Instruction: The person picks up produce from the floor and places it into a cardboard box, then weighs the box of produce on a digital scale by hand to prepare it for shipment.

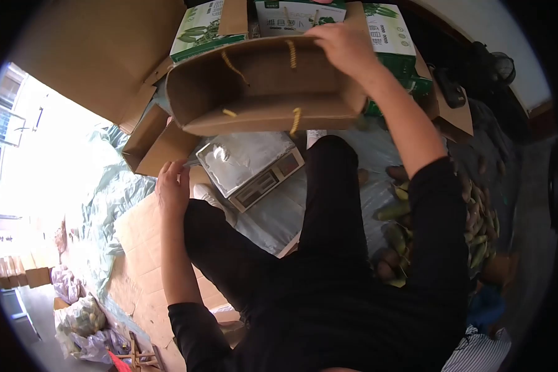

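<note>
An open cardboard gift box (266,116) with yellow rope handles faces me, tipped on its side, its inside bare. My right hand (347,49) is closed on its upper right rim. Low on the left, my left hand (172,189) has its fingers curled at the lower edge of a smaller brown cardboard box (167,152). Between my knees sits a weighing scale (248,161) with a shiny, plastic-covered top, partly hidden by the gift box.
Printed white-and-green boxes (387,31) stand behind the gift box. Vegetables (400,217) lie piled to my right on plastic sheeting. Flat cardboard (142,242) covers the floor at left, near filled plastic bags (84,316). A dark fan (502,67) is at upper right.
</note>
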The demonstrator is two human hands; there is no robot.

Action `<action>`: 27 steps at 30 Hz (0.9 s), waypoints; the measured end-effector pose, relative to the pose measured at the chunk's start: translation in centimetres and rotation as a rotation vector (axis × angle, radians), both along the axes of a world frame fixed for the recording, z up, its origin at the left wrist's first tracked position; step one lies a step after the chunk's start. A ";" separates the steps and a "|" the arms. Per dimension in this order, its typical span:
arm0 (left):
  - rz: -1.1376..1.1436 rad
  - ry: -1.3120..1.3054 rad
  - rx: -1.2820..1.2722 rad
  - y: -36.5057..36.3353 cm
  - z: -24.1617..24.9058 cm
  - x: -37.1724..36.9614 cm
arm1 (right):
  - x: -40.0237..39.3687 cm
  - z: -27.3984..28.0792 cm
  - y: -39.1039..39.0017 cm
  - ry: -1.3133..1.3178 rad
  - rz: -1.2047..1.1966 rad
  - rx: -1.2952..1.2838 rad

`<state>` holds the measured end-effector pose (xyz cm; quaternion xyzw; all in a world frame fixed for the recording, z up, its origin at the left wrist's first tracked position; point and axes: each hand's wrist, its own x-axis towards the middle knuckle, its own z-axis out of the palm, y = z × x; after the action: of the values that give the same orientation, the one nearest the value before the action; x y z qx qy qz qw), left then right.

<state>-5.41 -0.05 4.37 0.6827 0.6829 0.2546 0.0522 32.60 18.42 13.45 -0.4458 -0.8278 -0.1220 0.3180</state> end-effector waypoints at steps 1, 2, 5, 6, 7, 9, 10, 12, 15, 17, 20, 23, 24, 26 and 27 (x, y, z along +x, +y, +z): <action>0.021 0.010 0.049 -0.2 0.2 -0.2 | -1.7 -1.2 1.0 -0.001 0.042 -0.022; 0.042 0.021 0.097 -0.4 0.5 -0.3 | -3.5 -2.0 1.3 -0.025 0.044 -0.092; 0.064 0.057 0.195 -1.1 1.0 -0.7 | -7.7 -5.1 2.3 -0.058 0.076 -0.255; 0.073 0.061 0.190 -1.4 1.1 -0.8 | -8.7 -6.4 2.7 -0.042 0.094 -0.330; 0.080 0.058 0.186 -1.4 1.2 -0.8 | -9.5 -7.8 3.2 -0.026 0.110 -0.403; 0.088 0.053 0.175 -1.6 1.2 -1.0 | -10.4 -10.4 3.3 -0.098 0.068 -0.379; 0.055 0.069 0.179 -1.4 1.2 -1.0 | -10.6 -10.8 3.2 -0.169 0.018 -0.349; 0.022 0.084 0.176 -1.3 1.1 -1.2 | -10.9 -12.0 2.2 -0.160 0.015 -0.368; 0.016 0.117 0.110 -1.2 0.7 -1.2 | -11.5 -12.2 -0.5 -0.157 0.043 -0.436; 0.022 0.126 0.060 -1.0 0.6 -1.1 | -11.6 -12.8 -1.3 -0.110 0.192 -0.636; -0.008 0.098 0.055 -0.6 0.4 -0.9 | -11.0 -13.3 -2.5 -0.207 0.178 -0.524; -0.027 0.109 0.050 -0.3 0.1 -0.6 | -10.8 -13.2 -2.2 -0.433 0.130 -0.740; -0.026 0.111 0.052 -0.3 0.2 -0.5 | -10.6 -13.1 -2.4 -0.413 0.182 -0.821; -0.026 0.117 0.030 -0.3 0.2 -0.3 | -10.6 -14.5 -2.6 -0.267 0.225 -0.818; -0.025 0.117 0.028 -0.3 0.2 -0.2 | -10.6 -15.3 -2.6 -0.124 0.263 -0.814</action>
<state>-5.57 -0.37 4.57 0.7055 0.6727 0.2230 0.0058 22.03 15.78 -1.80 -0.4173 -0.8758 0.2295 0.0787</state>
